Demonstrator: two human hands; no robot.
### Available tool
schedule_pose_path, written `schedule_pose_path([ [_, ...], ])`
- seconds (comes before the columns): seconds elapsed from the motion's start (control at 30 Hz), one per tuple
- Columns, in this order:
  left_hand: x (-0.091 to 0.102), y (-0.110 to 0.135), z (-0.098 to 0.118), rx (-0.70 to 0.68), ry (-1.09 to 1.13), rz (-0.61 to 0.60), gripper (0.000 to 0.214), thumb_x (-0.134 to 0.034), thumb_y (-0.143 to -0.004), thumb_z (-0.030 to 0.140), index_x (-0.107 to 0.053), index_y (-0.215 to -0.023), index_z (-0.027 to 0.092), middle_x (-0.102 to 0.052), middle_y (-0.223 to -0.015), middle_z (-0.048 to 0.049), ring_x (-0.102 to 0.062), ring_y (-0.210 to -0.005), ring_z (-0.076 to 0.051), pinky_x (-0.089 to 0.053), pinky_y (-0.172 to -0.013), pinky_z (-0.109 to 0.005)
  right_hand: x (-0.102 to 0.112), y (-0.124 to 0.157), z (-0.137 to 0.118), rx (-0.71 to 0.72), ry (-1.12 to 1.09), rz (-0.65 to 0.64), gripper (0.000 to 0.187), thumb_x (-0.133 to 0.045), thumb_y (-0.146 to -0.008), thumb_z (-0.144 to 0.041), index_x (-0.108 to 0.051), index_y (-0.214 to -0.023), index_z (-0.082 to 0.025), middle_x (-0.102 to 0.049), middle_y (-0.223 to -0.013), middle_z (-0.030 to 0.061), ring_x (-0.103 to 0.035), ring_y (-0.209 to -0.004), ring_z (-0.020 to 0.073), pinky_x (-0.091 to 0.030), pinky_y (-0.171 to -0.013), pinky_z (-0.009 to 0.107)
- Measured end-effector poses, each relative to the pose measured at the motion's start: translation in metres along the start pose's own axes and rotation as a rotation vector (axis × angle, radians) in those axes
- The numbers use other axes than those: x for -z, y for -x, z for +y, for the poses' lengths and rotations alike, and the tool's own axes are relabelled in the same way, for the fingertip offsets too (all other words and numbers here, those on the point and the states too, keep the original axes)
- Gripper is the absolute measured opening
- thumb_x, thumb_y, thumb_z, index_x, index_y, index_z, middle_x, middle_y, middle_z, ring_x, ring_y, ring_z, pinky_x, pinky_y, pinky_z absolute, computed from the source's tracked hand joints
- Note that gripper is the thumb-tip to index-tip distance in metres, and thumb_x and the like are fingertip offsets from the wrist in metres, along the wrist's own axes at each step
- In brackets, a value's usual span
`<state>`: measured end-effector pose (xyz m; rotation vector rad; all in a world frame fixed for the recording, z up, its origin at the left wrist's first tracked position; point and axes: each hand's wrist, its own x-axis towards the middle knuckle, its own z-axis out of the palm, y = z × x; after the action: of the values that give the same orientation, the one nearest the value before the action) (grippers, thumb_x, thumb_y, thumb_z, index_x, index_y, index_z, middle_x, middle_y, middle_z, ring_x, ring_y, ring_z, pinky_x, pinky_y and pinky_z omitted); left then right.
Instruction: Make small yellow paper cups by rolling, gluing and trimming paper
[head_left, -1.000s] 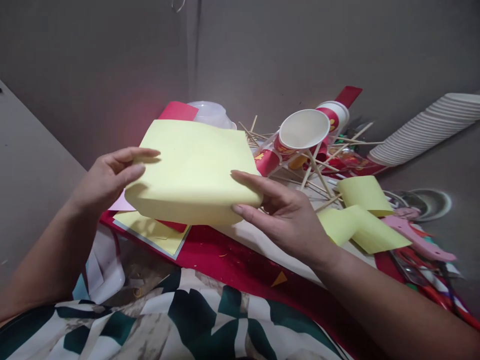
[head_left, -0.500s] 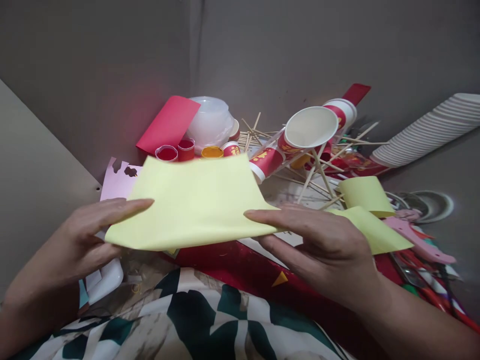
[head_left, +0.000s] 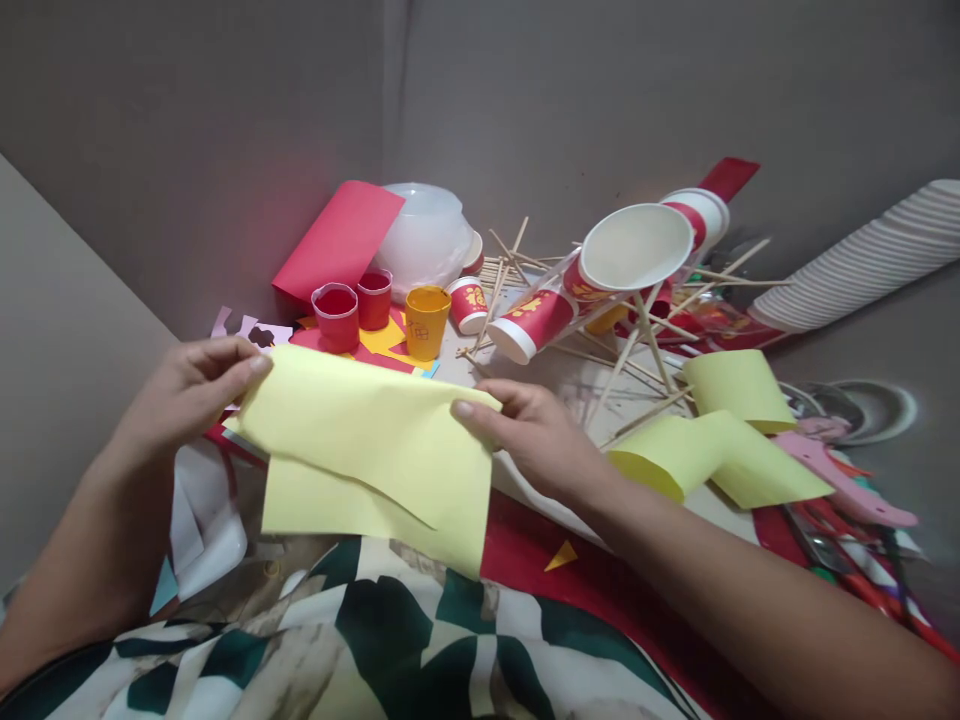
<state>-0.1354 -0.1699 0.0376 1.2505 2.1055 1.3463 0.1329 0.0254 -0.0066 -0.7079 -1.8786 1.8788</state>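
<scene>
A pale yellow sheet of paper (head_left: 375,440) is held up in front of me, bent over along its top edge so that one layer hangs over another. My left hand (head_left: 214,385) pinches its upper left corner between thumb and fingers. At the upper right corner my right hand (head_left: 529,430) grips it, thumb on the near face and fingers behind. Right of that hand, curled yellow paper pieces (head_left: 735,390) lie on the table. Behind the sheet stand red cups (head_left: 336,320) and an orange cup (head_left: 427,325).
A paper-cup structure (head_left: 634,250) with wooden sticks (head_left: 649,345) stands at the back right. Nested paper cups (head_left: 862,250) lean at far right, near scissors (head_left: 847,480). A translucent bowl (head_left: 427,235) and red card (head_left: 341,240) stand against the wall.
Both hands have shifted, the right one leftward. The sheet, earlier tilted away with its fold toward me, now has its fold at the top and its layers hanging down.
</scene>
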Motion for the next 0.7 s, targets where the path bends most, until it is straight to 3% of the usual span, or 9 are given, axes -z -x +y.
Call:
schedule_pose_path([
  [0.03,-0.001,-0.007,-0.004,-0.066,-0.071,0.118,0.026,-0.075,-0.086,0.045,-0.074,-0.085,0.019,-0.065,-0.072,0.0039,-0.054,-0.063,-0.007,-0.044,-0.055,-0.013,-0.004,-0.009,0.010,-0.111,-0.120,0.019,0.038,-0.084,-0.068,-0.054,-0.071,-0.076,-0.020,-0.074,-0.072,0.0015,-0.065,-0.059,0.0140,-0.053,-0.056,0.024],
  [0.13,-0.012,-0.011,-0.006,-0.254,-0.407,0.264,0.035,-0.067,-0.094,0.045,-0.068,-0.119,0.020,-0.071,-0.103,0.0004,-0.063,-0.090,-0.012,-0.051,-0.082,-0.020,-0.013,-0.036,0.033,-0.194,-0.155,0.008,0.033,-0.082,-0.070,-0.048,-0.068,-0.076,-0.018,-0.073,-0.067,0.0021,-0.063,-0.055,0.0142,-0.053,-0.053,0.025],
  [0.23,-0.034,-0.004,0.004,-0.527,-0.680,0.078,0.042,-0.055,-0.100,0.040,-0.063,-0.131,0.014,-0.070,-0.128,-0.0110,-0.065,-0.117,-0.024,-0.050,-0.106,-0.038,-0.021,-0.059,0.041,-0.214,-0.128,-0.009,0.021,-0.073,-0.079,-0.037,-0.067,-0.079,-0.017,-0.073,-0.067,0.0039,-0.064,-0.055,0.0148,-0.054,-0.054,0.026],
  [0.3,-0.054,-0.004,0.007,-0.652,-0.759,-0.149,0.054,-0.050,-0.101,0.047,-0.059,-0.139,0.009,-0.065,-0.139,-0.0171,-0.061,-0.128,-0.030,-0.049,-0.110,-0.045,-0.026,-0.072,0.042,-0.200,-0.090,-0.003,0.014,-0.066,-0.085,-0.030,-0.066,-0.082,-0.016,-0.073,-0.070,0.0045,-0.064,-0.057,0.0141,-0.055,-0.057,0.026],
  [0.37,-0.073,-0.010,0.003,-0.633,-0.864,-0.329,0.064,-0.052,-0.100,0.052,-0.054,-0.144,0.006,-0.057,-0.148,-0.0216,-0.055,-0.136,-0.036,-0.045,-0.114,-0.051,-0.030,-0.083,0.043,-0.172,-0.032,0.014,0.012,-0.061,-0.089,-0.026,-0.066,-0.086,-0.016,-0.075,-0.076,0.0052,-0.066,-0.060,0.0138,-0.056,-0.061,0.026],
  [0.47,-0.092,-0.020,-0.013,-0.517,-1.005,-0.480,0.072,-0.052,-0.099,0.054,-0.047,-0.149,0.003,-0.048,-0.155,-0.0241,-0.045,-0.145,-0.040,-0.038,-0.120,-0.053,-0.032,-0.093,0.045,-0.138,0.112,0.033,0.017,-0.059,-0.092,-0.026,-0.068,-0.099,-0.014,-0.075,-0.080,0.0069,-0.066,-0.058,0.0153,-0.054,-0.058,0.028],
  [0.57,-0.101,-0.025,-0.028,-0.457,-1.080,-0.519,0.074,-0.049,-0.100,0.057,-0.042,-0.154,0.006,-0.039,-0.161,-0.0242,-0.040,-0.148,-0.042,-0.039,-0.118,-0.054,-0.028,-0.087,0.046,-0.082,0.329,0.055,0.033,-0.061,-0.091,-0.026,-0.067,-0.121,-0.012,-0.074,-0.078,0.0077,-0.066,-0.061,0.0186,-0.054,-0.062,0.032],
  [0.7,-0.103,-0.026,-0.034,-0.444,-1.149,-0.501,0.074,-0.046,-0.100,0.059,-0.035,-0.158,0.014,-0.033,-0.163,-0.0247,-0.047,-0.140,-0.042,-0.047,-0.107,-0.053,-0.017,-0.059,0.030,0.037,0.620,0.106,0.056,-0.066,-0.087,-0.024,-0.059,-0.142,-0.016,-0.077,-0.096,0.0128,-0.070,-0.095,0.0306,-0.050,-0.089,0.044],
])
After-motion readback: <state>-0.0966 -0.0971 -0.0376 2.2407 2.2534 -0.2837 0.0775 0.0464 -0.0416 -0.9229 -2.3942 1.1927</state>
